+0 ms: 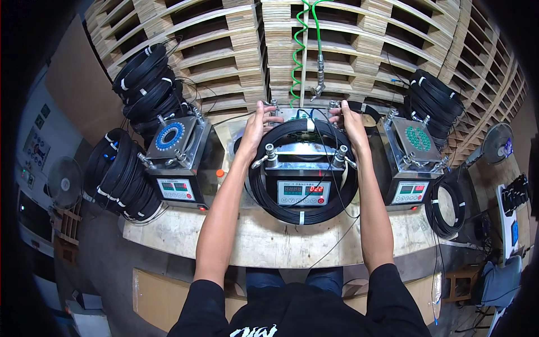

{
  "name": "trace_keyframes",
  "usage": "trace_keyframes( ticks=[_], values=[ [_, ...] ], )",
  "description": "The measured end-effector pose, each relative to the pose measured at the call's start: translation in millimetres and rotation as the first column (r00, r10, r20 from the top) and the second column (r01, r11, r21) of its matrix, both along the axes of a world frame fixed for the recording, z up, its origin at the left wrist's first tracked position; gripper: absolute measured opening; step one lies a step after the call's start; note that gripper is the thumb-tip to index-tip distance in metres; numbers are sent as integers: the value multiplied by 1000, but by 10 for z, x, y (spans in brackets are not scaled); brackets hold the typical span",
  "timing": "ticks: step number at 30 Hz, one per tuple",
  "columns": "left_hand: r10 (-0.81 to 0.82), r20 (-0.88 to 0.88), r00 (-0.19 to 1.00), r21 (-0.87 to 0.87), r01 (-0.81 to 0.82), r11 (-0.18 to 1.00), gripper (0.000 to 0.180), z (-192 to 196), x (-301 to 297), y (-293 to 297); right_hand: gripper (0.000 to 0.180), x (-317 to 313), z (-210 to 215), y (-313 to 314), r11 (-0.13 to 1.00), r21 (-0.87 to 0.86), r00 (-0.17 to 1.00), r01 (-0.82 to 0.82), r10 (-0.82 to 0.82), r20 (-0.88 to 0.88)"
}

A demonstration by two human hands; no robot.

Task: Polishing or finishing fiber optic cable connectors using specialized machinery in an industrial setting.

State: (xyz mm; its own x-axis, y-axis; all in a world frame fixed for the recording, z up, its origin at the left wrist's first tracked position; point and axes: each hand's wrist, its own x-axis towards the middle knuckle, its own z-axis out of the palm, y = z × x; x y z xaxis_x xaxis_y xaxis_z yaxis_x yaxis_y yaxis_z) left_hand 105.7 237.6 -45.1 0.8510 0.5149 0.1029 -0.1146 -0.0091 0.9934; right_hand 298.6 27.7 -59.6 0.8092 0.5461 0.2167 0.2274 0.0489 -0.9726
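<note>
At left stands a steel machine topped with a blue ring (pixel 170 136); next, the left hand (pixel 260 126) has its fingers parted near the upper left of a black cable coil (pixel 281 215), which frames the middle machine's lit panel (pixel 304 192). The right hand (pixel 350 124) mirrors it at upper right, left of a green-topped machine (pixel 411 190); whether either hand grips anything, I cannot tell

Stacked wooden pallets (pixel 365 36), pale workbench (pixel 269 247), grey floor (pixel 112 264), two fans (pixel 497 142)
</note>
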Motion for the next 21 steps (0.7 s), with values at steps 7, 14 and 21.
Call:
trace_keyframes(
  ticks=[7,14,21],
  values=[
    [17,7,1000,-22,-17,1000,76,-98,-11,131,60,-104,88,18,998,13,991,-57,58,-121],
    [-55,62,997,-24,57,998,70,-56,32,21,57,-76,53,-5,998,44,984,45,-37,-174],
    [-35,34,999,-25,36,999,68,-67,15,24,53,-69,32,20,997,32,993,68,-64,-104]
  ],
)
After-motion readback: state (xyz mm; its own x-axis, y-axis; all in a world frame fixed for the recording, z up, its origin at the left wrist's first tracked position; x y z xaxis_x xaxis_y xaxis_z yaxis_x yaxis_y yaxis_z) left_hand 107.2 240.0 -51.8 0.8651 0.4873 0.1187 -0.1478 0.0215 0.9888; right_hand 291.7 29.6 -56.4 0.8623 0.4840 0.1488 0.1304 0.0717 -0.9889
